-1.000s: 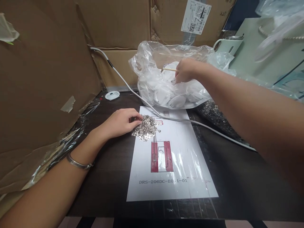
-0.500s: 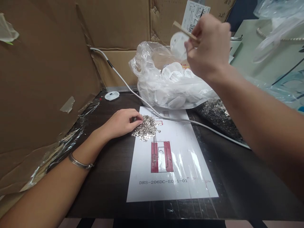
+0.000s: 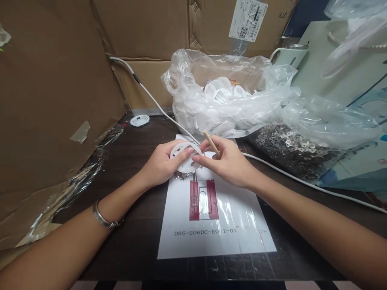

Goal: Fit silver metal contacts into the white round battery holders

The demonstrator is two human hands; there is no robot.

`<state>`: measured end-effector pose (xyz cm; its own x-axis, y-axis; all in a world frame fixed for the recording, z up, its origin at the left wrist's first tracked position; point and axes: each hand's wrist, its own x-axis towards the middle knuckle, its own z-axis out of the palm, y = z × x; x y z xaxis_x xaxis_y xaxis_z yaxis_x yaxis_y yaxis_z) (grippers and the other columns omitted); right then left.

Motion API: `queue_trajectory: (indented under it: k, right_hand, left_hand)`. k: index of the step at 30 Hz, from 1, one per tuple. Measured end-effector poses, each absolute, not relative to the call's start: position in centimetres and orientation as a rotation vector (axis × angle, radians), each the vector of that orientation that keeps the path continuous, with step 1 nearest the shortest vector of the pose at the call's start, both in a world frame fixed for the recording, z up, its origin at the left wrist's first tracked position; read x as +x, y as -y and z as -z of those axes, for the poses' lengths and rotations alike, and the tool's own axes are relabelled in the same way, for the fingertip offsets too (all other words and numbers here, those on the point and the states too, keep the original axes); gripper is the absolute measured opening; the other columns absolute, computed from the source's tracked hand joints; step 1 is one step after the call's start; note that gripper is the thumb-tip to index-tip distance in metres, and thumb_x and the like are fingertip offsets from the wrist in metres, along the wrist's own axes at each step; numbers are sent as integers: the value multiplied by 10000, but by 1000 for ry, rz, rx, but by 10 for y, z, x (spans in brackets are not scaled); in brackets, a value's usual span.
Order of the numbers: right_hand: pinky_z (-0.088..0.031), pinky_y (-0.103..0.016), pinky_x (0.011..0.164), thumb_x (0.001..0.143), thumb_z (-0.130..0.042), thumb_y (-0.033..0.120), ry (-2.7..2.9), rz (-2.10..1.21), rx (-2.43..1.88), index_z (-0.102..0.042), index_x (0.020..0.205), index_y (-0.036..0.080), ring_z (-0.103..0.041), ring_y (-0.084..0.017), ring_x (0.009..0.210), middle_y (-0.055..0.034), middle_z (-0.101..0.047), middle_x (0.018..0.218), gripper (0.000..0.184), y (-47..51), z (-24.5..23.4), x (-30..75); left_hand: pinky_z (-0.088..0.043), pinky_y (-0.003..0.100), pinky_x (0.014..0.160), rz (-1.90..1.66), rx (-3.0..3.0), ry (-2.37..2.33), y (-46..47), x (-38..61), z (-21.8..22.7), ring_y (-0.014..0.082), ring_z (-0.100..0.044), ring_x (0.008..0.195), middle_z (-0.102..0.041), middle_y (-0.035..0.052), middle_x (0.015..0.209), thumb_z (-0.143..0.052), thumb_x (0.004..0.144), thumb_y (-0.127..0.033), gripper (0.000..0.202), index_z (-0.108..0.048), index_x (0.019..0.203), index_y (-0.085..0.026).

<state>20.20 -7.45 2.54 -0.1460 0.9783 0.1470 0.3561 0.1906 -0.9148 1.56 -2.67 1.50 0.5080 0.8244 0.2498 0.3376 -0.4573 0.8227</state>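
A round white plastic disc (image 3: pixel 186 165) with small slots is pinched in my left hand (image 3: pixel 159 164), its thumb lying across the face. My right hand (image 3: pixel 232 162) has a tan wooden-looking stick (image 3: pixel 211 143) tucked in its fingers, the stick pointing up and away. The fingertips of that hand meet the disc's right edge; whether they also hold a small part cannot be made out. Beneath the disc, a pile of small shiny metal pieces (image 3: pixel 182 175) shows only at its near edge. It rests on a printed paper sheet (image 3: pixel 187 245) that shows a red-and-white drawing.
Behind my hands stands a clear plastic bag (image 3: pixel 242 110) of white discs. A bag of metal pieces (image 3: pixel 284 149) lies at the right. Another white disc (image 3: pixel 140 120) is at the back left. A white cable (image 3: pixel 157 101) crosses the table, and cardboard (image 3: pixel 54 100) walls the left.
My right hand came down from above the bag of discs, bringing a disc and the stick. My left hand left the metal pile and now grips the disc.
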Motion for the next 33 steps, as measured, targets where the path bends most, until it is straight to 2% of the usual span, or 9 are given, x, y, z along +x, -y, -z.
queue_trajectory:
  k: [3, 10, 14, 17, 20, 23, 26, 29, 33]
  right_hand:
    - [-379, -266, 563, 742, -674, 303, 1789, -926, -1422, -622, 903, 187, -489, -103, 610, -11, -636, 898, 205, 71, -18, 208]
    - [-378, -305, 570, 734, -630, 253, 1883, -891, -1645, -637, 810, 184, -539, -155, 615, -41, -640, 755, 103, 67, -6, 206]
    - [-375, -302, 567, 753, -584, 205, 1940, -932, -1625, -618, 698, 187, -538, -152, 602, -33, -632, 691, 68, 66, -7, 206]
    - [-387, -305, 578, 790, -566, 230, 1933, -934, -1604, -584, 734, 190, -556, -164, 647, -37, -645, 746, 71, 69, -7, 210]
    - [-436, -329, 681, 828, -568, 265, 1806, -941, -1554, -564, 785, 192, -599, -185, 779, -42, -667, 846, 85, 76, -9, 216]
    - [-464, -348, 748, 823, -603, 266, 1630, -995, -1464, -589, 785, 193, -631, -188, 817, -33, -683, 843, 84, 85, -15, 221]
    - [-487, -357, 741, 789, -647, 259, 1502, -1018, -1415, -638, 761, 196, -652, -197, 788, -37, -691, 818, 70, 93, -23, 224]
    - [-496, -342, 702, 771, -667, 258, 1441, -1012, -1429, -644, 751, 196, -657, -195, 763, -43, -695, 809, 69, 97, -27, 227]
    - [-470, -311, 611, 810, -640, 317, 1403, -1035, -1449, -598, 816, 205, -658, -183, 685, -28, -695, 711, 120, 99, -27, 229]
  left_hand:
    - [-445, 214, 563, -948, 1925, -1020, 26, 16, -12, 130, -563, 645, -649, 20, 765, -553, 871, -431, 293, -651, 882, -154]
    - [-367, 208, 450, -1005, 1826, -1062, 28, 17, -10, 105, -474, 523, -590, 2, 690, -552, 875, -415, 259, -627, 885, -167]
    - [-323, 208, 388, -1018, 1689, -995, 27, 17, -8, 86, -394, 425, -467, -35, 557, -495, 906, -437, 280, -597, 859, -181]
    - [-297, 201, 353, -1014, 1559, -915, 28, 18, -6, 79, -381, 392, -427, -42, 520, -422, 939, -433, 314, -556, 805, -182]
    - [-274, 191, 324, -1024, 1440, -852, 33, 21, -6, 74, -381, 390, -432, -37, 546, -405, 943, -414, 301, -537, 810, -178]
    - [-266, 190, 312, -981, 1354, -805, 41, 26, -8, 70, -376, 379, -446, -35, 564, -407, 933, -420, 288, -536, 849, -176]
    - [-259, 194, 317, -895, 1361, -785, 49, 29, -10, 70, -394, 370, -472, -32, 550, -431, 918, -420, 273, -540, 877, -174]
    - [-248, 182, 319, -846, 1362, -816, 52, 30, -11, 73, -433, 381, -495, -37, 538, -558, 856, -372, 203, -538, 896, -174]
    - [-361, 182, 366, -867, 1351, -895, 51, 30, -13, 79, -511, 428, -610, -6, 644, -693, 770, -304, 233, -526, 858, -168]
